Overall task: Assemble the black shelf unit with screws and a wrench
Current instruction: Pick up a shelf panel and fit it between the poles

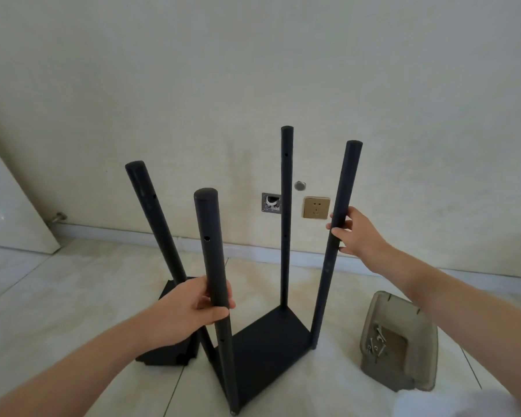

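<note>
We face a plain cream wall [253, 70] with faint vertical smudges low down. Near its base we see a gold-coloured power socket [315, 207], an open wall box [270, 202] with wiring just to its left, and a small round metal cap [299, 185] above and between them. A pale skirting board [118, 233] meets a glossy, beige-veined tiled floor [73, 296]. A white door [9, 212] stands at the left edge, near a metal doorstop [59, 217].

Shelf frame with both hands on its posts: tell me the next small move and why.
Probably steady the frame upright, then free the right hand to fetch another shelf panel from the floor on the left. Only the bottom shelf joins the four posts, and both hands grip posts; the left hand holds the near post.
</note>
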